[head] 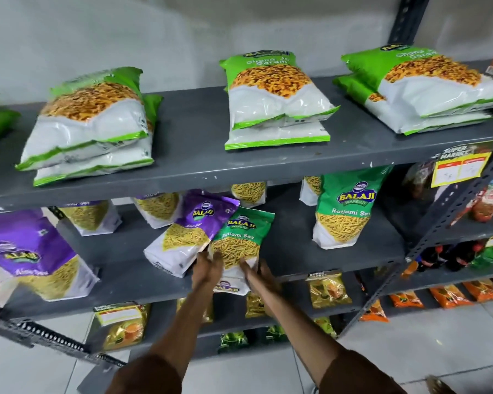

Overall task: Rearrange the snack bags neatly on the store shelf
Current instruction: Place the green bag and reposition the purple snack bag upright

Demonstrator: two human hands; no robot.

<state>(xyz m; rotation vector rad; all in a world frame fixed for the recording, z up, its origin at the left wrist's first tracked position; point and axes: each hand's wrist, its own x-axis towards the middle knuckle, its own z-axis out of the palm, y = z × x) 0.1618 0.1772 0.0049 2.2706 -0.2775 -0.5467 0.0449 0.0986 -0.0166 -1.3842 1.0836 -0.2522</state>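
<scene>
A green Ratlami Sev bag (241, 240) stands tilted at the front of the middle shelf (310, 251). My left hand (207, 270) grips its lower left edge and my right hand (261, 275) holds its lower right edge. A purple bag (191, 231) leans against its left side. Beneath the green bag, the white bottom of another bag (228, 287) shows between my hands. A second green Ratlami Sev bag (345, 206) stands upright to the right. A large purple bag (32, 251) lies at the far left.
The top shelf (199, 155) carries three stacks of green-and-white Chana Jor Garam bags (273, 95). More white bags stand at the back of the middle shelf. Lower shelves hold small yellow packets (329, 290). A neighbouring rack at right holds orange packets (444, 295) and bottles. A yellow price tag (461, 166) hangs at the top shelf edge.
</scene>
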